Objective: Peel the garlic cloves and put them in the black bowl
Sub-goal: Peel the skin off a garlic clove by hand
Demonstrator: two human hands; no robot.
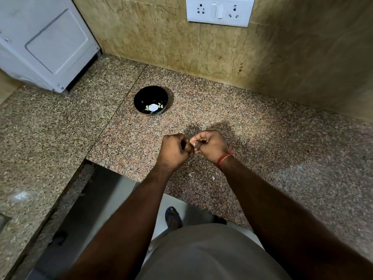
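Both fists [189,147] together — beyond them black bowl [151,100], white appliance [46,41].

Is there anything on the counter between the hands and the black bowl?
No. Only bare speckled granite counter lies between the hands and the round black bowl; nothing visible blocks the way.

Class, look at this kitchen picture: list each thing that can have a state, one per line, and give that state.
Black bowl: upright on the counter, a few peeled garlic cloves inside.
Left hand: fingers curled, meeting the right hand.
Right hand: fingers curled, pinching something small, mostly hidden.
Peel scraps: loose on the counter.
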